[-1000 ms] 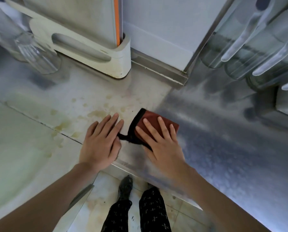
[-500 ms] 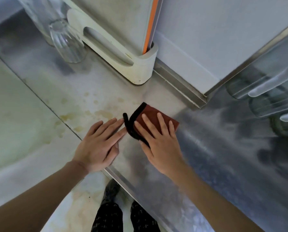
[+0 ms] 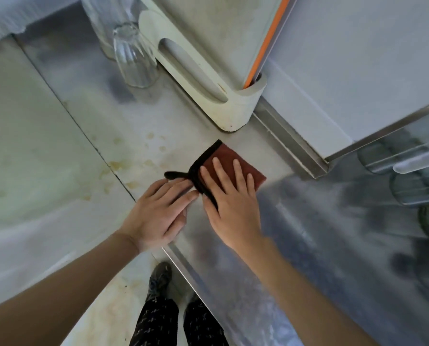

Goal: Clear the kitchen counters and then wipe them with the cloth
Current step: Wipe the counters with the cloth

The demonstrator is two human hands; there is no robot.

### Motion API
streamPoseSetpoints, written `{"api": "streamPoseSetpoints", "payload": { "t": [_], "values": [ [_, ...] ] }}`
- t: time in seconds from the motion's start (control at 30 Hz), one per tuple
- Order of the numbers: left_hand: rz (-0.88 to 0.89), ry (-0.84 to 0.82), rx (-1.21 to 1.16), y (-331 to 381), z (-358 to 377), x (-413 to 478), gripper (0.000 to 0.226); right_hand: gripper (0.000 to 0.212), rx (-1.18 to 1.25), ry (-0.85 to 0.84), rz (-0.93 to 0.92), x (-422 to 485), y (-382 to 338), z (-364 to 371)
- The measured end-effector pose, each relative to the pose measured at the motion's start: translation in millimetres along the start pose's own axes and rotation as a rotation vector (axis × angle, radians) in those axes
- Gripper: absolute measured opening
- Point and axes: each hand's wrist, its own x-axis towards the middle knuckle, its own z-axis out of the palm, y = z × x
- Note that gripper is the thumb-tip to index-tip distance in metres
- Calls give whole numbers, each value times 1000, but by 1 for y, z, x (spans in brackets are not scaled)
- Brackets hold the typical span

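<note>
So we're in the wiping part now, going by the folded red cloth point(image 3: 229, 162) with the black edging lying flat on the steel counter point(image 3: 320, 245), right near the corner where the two runs meet. Our right hand point(image 3: 229, 203) is spread open on top of it, palm down and fingers splayed, pressing it to the surface rather than gripping it. Our left hand point(image 3: 158, 216) is flat on the counter just beside it, fingers together and pointing at the cloth's black edge, empty and holding nothing; the fingertips look like they touch the little black loop sticking out, but we can't say for sure. Both forearms come in low from the bottom of the view and angle toward each other. Just to the left of the cloth there's a scatter of yellowish stains point(image 3: 133, 168) running along the seam, so our guess is the next move is to slide the cloth left over those with firm, even pressure and keep the palm flat so the fold doesn't bunch up. Worth noting the clearing doesn't look totally done: an upturned drinking glass point(image 3: 133, 56) sits back by the cream plastic stand point(image 3: 208, 93), and more glasses point(image 3: 408, 168) are off to the right.
</note>
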Motion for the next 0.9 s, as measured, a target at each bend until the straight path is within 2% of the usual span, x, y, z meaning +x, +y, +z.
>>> {"api": "streamPoseSetpoints", "payload": {
  "t": [0.13, 0.3, 0.37, 0.5, 0.6, 0.67, 0.73, 0.8, 0.9],
  "values": [
    [-201, 140, -39, -11, -17, -23, 37, 66, -32, -12, -41, 14, 25, -6],
    [-309, 8, 44, -53, -34, -59, 43, 51, 176, 172, 169, 38, 4, -13],
    [-331, -27, 60, -59, -30, -67, 45, 48, 201, 174, 201, 32, -21, -5],
    [-426, -6, 45, -60, -22, -73, 49, 50, 124, 113, -19, 2, -72, 13],
    [-431, 0, 26, -61, -20, -73, 49, 51, 5, 66, -107, -5, -62, 14],
    [-437, 16, 12, -62, -19, -73, 49, 53, 26, 77, 5, 1, -48, 9],
    [-479, 30, 0, -64, -21, -75, 50, 58, 77, 97, 192, 5, -48, 7],
    [-530, 39, 6, -73, -26, -86, 55, 62, 129, 139, 354, 6, -65, 7],
    [-528, -9, 48, -96, -37, -118, 69, 55, 224, 159, 560, 11, -112, 11]
  ]
}}
